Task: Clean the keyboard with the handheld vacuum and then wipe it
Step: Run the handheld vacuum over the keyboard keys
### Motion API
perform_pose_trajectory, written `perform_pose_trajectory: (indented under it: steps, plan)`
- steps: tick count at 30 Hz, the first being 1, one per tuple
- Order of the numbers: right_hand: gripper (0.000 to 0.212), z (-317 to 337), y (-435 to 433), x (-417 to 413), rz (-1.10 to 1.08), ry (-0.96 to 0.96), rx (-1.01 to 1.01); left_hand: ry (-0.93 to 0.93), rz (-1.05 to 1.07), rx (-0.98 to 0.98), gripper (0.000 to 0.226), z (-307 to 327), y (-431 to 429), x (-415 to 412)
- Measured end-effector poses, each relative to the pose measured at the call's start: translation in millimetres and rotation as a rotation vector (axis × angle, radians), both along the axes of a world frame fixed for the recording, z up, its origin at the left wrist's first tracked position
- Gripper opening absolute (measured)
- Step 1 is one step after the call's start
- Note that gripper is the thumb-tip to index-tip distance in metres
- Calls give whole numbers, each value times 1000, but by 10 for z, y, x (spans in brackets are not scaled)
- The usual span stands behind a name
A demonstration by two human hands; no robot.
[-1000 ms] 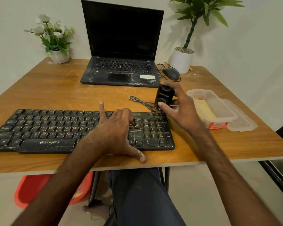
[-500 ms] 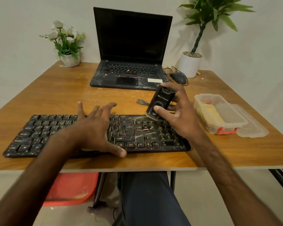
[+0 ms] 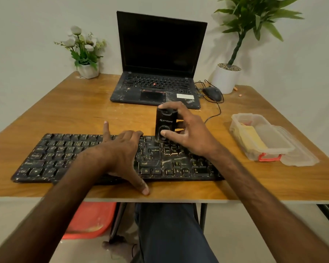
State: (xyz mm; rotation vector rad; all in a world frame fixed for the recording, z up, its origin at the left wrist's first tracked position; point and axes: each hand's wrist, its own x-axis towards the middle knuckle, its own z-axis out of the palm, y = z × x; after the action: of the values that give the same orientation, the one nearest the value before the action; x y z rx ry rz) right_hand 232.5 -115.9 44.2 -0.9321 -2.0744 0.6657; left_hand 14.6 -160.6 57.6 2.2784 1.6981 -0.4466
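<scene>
Left-hand fingers: spread wide and holding nothing; the left hand lies palm down across the middle of the keyboard, forefinger stretched past its back edge and thumb on the table just in front of it.
Flowers: a small white pot of white flowers, well behind the keyboard's left half, at the wall.
Keyboard: black and streaked with pale dust, lying lengthwise near the table's front edge.
Laptop: open with a dark screen, behind the keyboard's right half, its palm rest dusty.
Handheld vacuum: black, upright, lower end down on the keyboard's back row, right of the middle.
Right-hand fingers: curled round the vacuum, one over its top and the thumb on the round button low on its front; the right hand hangs above the keyboard's right end.
Mouse: black, corded, behind the keyboard's right end, beside the laptop.
Plant: green, in a white pot, just behind the mouse.
Container: clear plastic, red clip, something yellow inside, to the right of the keyboard; its lid lies against its far side.
</scene>
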Motion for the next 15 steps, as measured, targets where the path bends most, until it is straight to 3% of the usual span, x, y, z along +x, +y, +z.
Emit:
perform_pose_trajectory:
  steps: [8,11,15]
  plan:
    - [58,90,72,300,-27,-120,-16,119,-6,-4,161,27,13,59]
    - [57,104,79,505,-82,-79,-23,150,-13,4,160,40,8,99]
    - [58,42,47,245,6,-34,-32,204,-22,29,158,57,17,172]
